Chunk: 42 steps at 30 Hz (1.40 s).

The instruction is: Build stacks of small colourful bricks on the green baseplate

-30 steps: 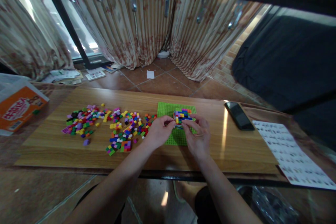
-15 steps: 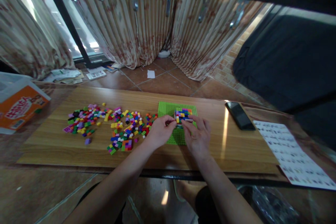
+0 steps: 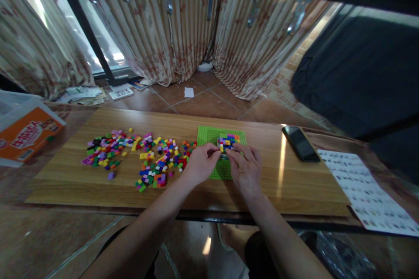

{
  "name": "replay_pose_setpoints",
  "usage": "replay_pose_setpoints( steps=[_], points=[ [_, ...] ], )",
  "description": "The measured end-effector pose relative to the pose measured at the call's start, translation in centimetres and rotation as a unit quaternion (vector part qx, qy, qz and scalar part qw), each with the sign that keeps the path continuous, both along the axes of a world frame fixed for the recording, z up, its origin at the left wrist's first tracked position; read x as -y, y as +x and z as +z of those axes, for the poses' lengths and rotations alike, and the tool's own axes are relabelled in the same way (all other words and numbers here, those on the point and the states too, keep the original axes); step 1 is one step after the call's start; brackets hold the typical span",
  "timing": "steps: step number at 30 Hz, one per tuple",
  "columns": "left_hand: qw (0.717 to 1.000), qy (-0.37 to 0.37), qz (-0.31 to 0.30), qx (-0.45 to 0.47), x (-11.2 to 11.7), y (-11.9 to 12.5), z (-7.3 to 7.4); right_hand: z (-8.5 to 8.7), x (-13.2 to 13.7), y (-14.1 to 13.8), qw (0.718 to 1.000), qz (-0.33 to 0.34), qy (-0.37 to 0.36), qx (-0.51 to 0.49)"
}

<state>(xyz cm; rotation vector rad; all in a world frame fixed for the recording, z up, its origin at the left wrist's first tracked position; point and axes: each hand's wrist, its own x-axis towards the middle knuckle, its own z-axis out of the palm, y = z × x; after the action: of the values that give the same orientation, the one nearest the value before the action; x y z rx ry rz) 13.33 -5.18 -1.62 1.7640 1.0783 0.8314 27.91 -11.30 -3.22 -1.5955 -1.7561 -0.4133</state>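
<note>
A small block built of multicoloured toy bricks (image 3: 226,141) stands on a green studded baseplate (image 3: 206,133). At its near left corner, my left hand (image 3: 203,162) is closed, thumb and forefinger pinched against the bricks. My right hand (image 3: 246,166) is bent over the near right side, its fingertips closed on the block's front edge. Whether a separate loose brick is between the fingers is too small to tell. The fingers hide the block's near side and part of its right side.
Loose coloured bricks (image 3: 160,152) lie in a wide spread left of the baseplate on the wooden table (image 3: 98,194). A plastic box with an orange label (image 3: 31,133) stands at far left. A black phone (image 3: 301,144) and a printed sheet (image 3: 360,187) lie to the right.
My right fingertips have shifted slightly left along the block, and a pale piece seen by them before is now mostly hidden. My left hand has barely moved.
</note>
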Motion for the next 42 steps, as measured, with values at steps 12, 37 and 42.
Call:
replay_pose_setpoints(
  steps=[12, 37, 42],
  points=[
    [0.994, 0.016, 0.092, 0.051, -2.8, -4.5, 2.1, 2.4, 0.6, -1.8, 0.977, -0.02, 0.091, -0.194],
    [0.962, 0.001, 0.229, 0.146, -4.0, -12.0, 4.4, -0.8, 0.0, -13.1, 0.962, 0.221, -0.153, -0.054],
    [0.965, -0.002, 0.226, 0.135, -3.8, -12.3, 4.2, -1.0, 0.5, -14.0, 0.958, 0.22, -0.181, -0.033]
  ],
)
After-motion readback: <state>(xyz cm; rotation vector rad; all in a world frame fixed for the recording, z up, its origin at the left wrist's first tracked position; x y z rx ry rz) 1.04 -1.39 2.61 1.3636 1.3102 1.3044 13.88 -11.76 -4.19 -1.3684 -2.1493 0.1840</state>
